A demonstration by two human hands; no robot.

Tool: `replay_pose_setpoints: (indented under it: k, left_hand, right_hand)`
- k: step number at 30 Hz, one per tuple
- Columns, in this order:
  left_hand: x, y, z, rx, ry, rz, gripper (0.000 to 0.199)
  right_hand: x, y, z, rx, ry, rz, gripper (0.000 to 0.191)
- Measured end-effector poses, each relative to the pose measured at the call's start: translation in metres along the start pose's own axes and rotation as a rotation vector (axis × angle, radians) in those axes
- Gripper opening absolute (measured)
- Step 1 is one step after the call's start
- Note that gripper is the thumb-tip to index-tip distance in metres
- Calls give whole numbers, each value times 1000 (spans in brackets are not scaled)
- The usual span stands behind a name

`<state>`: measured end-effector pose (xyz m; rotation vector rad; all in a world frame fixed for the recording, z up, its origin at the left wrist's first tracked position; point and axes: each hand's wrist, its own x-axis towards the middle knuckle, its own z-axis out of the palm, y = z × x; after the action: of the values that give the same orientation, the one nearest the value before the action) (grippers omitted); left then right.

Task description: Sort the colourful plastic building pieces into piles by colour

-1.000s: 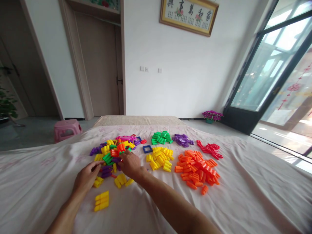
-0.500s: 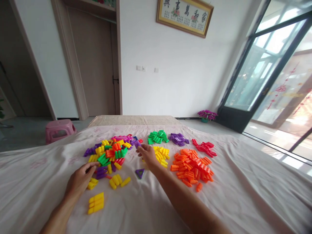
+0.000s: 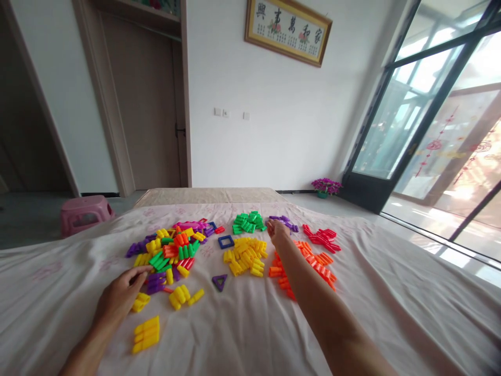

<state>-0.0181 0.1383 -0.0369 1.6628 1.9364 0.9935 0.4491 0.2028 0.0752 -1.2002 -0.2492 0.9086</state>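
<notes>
My right hand (image 3: 276,230) reaches to the near left edge of the purple pile (image 3: 288,223), fingers pressed together; what they hold, if anything, is hidden. My left hand (image 3: 124,287) rests at the near left side of the mixed pile (image 3: 177,247), its thumb and fingertips close together by purple pieces (image 3: 155,282). Whether it grips a piece cannot be made out. Between the arms lie a purple triangle (image 3: 219,282), a blue square frame (image 3: 226,241) and a yellow pile (image 3: 245,255). An orange pile (image 3: 321,269) is partly covered by my right forearm.
Green pieces (image 3: 249,222) lie at the back and red pieces (image 3: 321,238) at the right. Loose yellow pieces (image 3: 146,334) sit near the front left. A pink stool (image 3: 86,215) stands beyond the wrinkled cloth (image 3: 395,303).
My right hand has moved right, from beside the yellow pile to the purple pile. The purple piece at its fingertips no longer shows there. The blue square is now uncovered. My left hand stays by the mixed pile.
</notes>
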Motion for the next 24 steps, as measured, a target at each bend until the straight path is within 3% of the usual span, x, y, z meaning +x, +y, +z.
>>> replay_pose_setpoints:
  k: [3, 8, 11, 15, 17, 21, 24]
  left_hand:
    - [-3, 5, -1, -12, 1, -4, 39]
    - [-9, 14, -4, -5, 9, -14, 39]
    - [-9, 15, -5, 1, 7, -14, 39]
    - [-8, 13, -5, 3, 1, -7, 40]
    - [-8, 12, -4, 3, 8, 11, 40]
    - [-8, 12, -4, 8, 23, 39, 39]
    - [-9, 14, -5, 18, 28, 36, 38]
  right_hand:
    - [-27, 22, 5, -15, -130, -6, 28]
    - [-93, 77, 24, -342, -686, -102, 32]
    - [-128, 107, 38, -648, -904, -295, 25]
    - [-161, 132, 52, -1030, -1038, -723, 24]
    - [-170, 139, 59, -1208, -1064, -862, 28]
    - [-176, 147, 74, -1475, -1108, -930, 37]
    - [-175, 148, 82, -1539, -1145, -955, 41]
